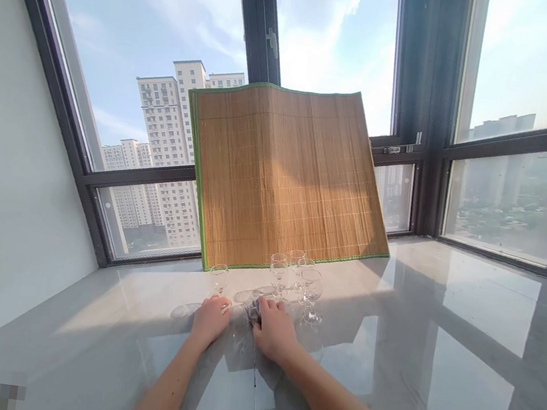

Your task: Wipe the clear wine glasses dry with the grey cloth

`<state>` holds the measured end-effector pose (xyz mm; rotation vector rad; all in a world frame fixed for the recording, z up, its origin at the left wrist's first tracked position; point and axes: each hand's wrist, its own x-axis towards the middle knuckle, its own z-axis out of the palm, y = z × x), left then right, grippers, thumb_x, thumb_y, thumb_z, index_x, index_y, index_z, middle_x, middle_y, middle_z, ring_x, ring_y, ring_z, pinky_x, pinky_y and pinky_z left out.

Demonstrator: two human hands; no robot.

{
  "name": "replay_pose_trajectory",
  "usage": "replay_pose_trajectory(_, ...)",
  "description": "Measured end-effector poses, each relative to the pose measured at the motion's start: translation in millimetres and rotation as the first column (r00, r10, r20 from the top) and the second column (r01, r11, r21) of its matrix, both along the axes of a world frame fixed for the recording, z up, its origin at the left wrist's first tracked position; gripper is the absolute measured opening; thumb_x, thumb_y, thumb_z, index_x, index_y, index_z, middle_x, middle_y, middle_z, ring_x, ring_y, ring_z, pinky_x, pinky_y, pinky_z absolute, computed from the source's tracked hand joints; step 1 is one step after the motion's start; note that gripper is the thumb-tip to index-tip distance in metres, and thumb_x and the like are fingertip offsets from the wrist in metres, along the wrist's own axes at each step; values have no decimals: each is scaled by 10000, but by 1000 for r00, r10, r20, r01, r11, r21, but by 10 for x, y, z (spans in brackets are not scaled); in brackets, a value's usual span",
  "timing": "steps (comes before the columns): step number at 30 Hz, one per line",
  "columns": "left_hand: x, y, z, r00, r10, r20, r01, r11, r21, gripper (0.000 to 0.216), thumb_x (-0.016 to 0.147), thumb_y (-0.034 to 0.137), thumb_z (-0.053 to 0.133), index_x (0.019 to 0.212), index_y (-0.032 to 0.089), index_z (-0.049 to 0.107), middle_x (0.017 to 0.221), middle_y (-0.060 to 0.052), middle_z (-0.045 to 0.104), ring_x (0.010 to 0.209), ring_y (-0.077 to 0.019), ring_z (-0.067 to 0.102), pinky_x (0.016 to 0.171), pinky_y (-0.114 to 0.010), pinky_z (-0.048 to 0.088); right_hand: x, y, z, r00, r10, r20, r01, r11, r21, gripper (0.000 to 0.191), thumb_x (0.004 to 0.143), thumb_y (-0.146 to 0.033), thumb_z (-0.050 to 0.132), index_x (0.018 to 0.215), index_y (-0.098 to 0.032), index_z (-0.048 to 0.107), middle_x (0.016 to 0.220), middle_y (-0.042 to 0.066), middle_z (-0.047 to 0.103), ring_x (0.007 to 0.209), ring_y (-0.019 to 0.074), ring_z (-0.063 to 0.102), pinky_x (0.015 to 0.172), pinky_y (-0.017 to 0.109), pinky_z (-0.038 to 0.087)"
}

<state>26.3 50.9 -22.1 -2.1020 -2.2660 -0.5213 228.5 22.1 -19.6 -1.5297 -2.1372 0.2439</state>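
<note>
Head view: stemmed glass (218, 277) stands upright just beyond the left hand (210, 321), the nearer one, whose fingers' grip cannot be determined; right hand (277, 330), farther right, has its fingers closed on a grey cloth (253, 311).

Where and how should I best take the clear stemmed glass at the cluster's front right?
Probably pinch the clear stemmed glass by its slim stem, coming from the right: it stands upright, the stem is narrower than bowl and foot, and other clear glasses stand behind and left.
</note>
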Motion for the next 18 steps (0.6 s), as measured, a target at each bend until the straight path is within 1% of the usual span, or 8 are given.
replay_pose_trajectory(3, 94, -208, 33, 997, -45, -59, 46, 999, 11, 281, 845, 298, 518, 1043, 260, 714, 1096, -75, 666, 1085, -257, 568, 896, -327, 428, -4, -34, 20, 996, 65, -53, -65, 998, 6, 425, 810, -333, 575, 1215, -205, 565, 1194, 104, 623, 1115, 301, 511, 827, 345, 398)
replay_pose_trajectory(6, 169, -387, 66, 996, -80, -41, 81, 997, 16, 301, 836, 299, 539, 1069, 264, 726, 1093, -77, 667, 1098, -256, 567, 901, -323, 429, 7, -36, 50, 981, 113, -160, -117, 993, -12, 325, 847, -428, 576, 1078, -206, 629, 1138, 81, 644, 1078, 268, 540, 837, 317, 395)
replay_pose_trajectory(8, 207, -456, 76, 994, -106, -6, 106, 994, 18, 272, 845, 295, 527, 996, 267, 751, 1057, -73, 678, 1072, -248, 581, 871, -313, 435, 10, -24, 50, 968, 127, -216, -135, 991, -21, 238, 866, -400, 572, 984, -207, 648, 1089, 62, 659, 1052, 241, 559, 837, 292, 393)
replay_pose_trajectory(11, 252, -476, 61, 991, -130, 38, 128, 990, 53, 299, 874, 281, 479, 756, 240, 750, 915, -66, 703, 948, -222, 620, 804, -298, 436, 3, 11, 3, 961, 127, -245, -135, 991, -19, 114, 831, -272, 597, 917, -207, 636, 1041, 44, 669, 1034, 217, 579, 842, 266, 391)
replay_pose_trajectory(12, 261, -466, 50, 989, -140, 55, 136, 989, 64, 328, 882, 279, 468, 695, 232, 734, 861, -60, 707, 904, -213, 628, 787, -293, 436, 0, 27, -21, 960, 118, -253, -127, 992, -20, 139, 807, -229, 601, 942, -208, 625, 1044, 41, 670, 1032, 212, 586, 842, 260, 392)
replay_pose_trajectory(14, 263, -434, 24, 978, -176, 108, 168, 982, 83, 362, 889, 275, 458, 630, 227, 707, 799, -47, 713, 856, -196, 642, 778, -281, 440, -5, 55, -66, 956, 94, -277, -106, 994, -31, 326, 761, -167, 597, 1084, -209, 583, 1076, 45, 667, 1020, 205, 601, 836, 254, 397)
replay_pose_trajectory(16, 235, -396, 4, 956, -244, 166, 225, 966, 124, 345, 873, 270, 480, 610, 230, 700, 844, -35, 730, 883, -184, 653, 806, -264, 450, -13, 67, -93, 956, 75, -283, -89, 995, -38, 525, 739, -145, 586, 1253, -201, 498, 1113, 62, 663, 1031, 211, 606, 838, 257, 400)
replay_pose_trajectory(18, 179, -356, -8, 935, -297, 197, 256, 944, 206, 329, 856, 281, 501, 591, 227, 688, 915, -33, 735, 919, -177, 655, 830, -251, 457, -29, 53, -95, 961, 67, -267, -76, 997, -25, 636, 741, -178, 588, 1356, -183, 426, 1161, 88, 655, 1093, 236, 583, 865, 274, 399)
